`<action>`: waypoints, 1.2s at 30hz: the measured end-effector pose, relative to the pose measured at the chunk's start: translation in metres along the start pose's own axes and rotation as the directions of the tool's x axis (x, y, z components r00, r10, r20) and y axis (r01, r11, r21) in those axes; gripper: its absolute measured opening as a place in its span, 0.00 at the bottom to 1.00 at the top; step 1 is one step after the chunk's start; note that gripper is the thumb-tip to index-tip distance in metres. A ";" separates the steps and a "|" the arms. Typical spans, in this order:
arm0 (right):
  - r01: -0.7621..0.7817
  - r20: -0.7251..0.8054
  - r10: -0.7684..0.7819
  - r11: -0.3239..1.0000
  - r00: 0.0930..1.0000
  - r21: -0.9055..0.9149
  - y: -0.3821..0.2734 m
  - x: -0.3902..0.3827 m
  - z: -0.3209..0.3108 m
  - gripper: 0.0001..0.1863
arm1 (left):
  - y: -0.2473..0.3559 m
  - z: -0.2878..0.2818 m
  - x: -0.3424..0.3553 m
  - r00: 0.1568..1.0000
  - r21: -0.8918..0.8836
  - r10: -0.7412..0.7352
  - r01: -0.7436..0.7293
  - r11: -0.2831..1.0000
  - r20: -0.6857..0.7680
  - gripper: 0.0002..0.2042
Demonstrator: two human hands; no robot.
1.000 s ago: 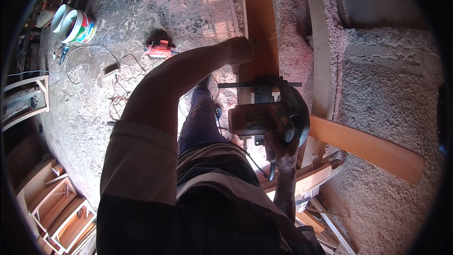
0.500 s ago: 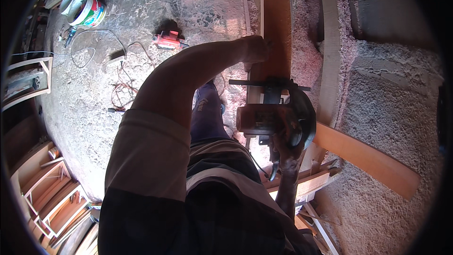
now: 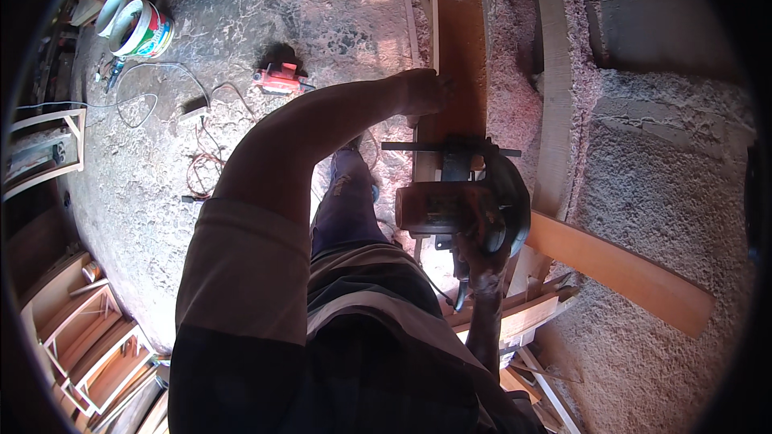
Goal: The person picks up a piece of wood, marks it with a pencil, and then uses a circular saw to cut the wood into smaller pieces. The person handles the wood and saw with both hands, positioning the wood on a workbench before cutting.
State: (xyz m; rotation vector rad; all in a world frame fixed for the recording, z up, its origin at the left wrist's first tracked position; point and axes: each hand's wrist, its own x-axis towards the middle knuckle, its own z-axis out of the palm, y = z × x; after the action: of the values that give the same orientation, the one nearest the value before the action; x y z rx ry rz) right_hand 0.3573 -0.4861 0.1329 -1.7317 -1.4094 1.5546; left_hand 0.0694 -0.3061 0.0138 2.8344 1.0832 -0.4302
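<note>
Sitting across the near end of the board (image 3: 462,40), the saw (image 3: 438,209) shows a stubby, barrel-shaped motor housing pointing left and a dark, rounded guard on its right. A thin, straight bar (image 3: 398,146) sticks out on both sides at its front. The blade is hidden from above. The board is flat, long and orange-brown, with a smooth face dusted with pale specks.

The right hand (image 3: 482,259) is closed round the saw's rear handle, fingers wrapped and wrist straight behind it. Farther up, the left hand (image 3: 426,93) clasps the board's left edge, its fingers bent tightly; the undersides of those fingers are out of sight.

Right of the saw, a smooth orange plank (image 3: 623,273) slants away over a thick, crumbly bed of shavings (image 3: 659,193). A pale beam (image 3: 556,88) with visible grain runs roughly alongside the board, shavings heaped against both its sides.

Left of the board, the rough, blotchy floor (image 3: 193,249) bears a boxy red power tool (image 3: 280,79), thin looping cables (image 3: 203,173) and two round buckets (image 3: 145,30), one with a colourful wall. Slender, angular wooden frames (image 3: 103,358) stand stacked at the lower left.
</note>
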 end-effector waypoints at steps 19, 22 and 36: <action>0.092 0.017 -0.091 0.987 0.996 -0.135 -0.019 0.031 -0.012 0.20 | -0.041 0.006 0.018 0.963 0.211 -0.103 0.158 0.965 -0.249 0.37; 0.102 0.028 -0.099 0.984 0.995 -0.146 -0.031 0.035 -0.013 0.21 | -0.045 0.007 0.020 0.959 0.223 -0.067 0.132 0.966 -0.276 0.31; 0.089 0.101 -0.081 0.993 0.992 -0.076 -0.050 0.067 -0.011 0.27 | -0.076 0.001 0.025 0.965 0.104 0.045 -0.019 0.994 -0.259 0.47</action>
State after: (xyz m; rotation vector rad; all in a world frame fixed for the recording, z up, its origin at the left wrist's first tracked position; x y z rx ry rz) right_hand 0.3381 -0.4048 0.1452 -1.6375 -1.5932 1.5760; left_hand 0.0364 -0.2338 0.0079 3.0591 1.0818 -0.1119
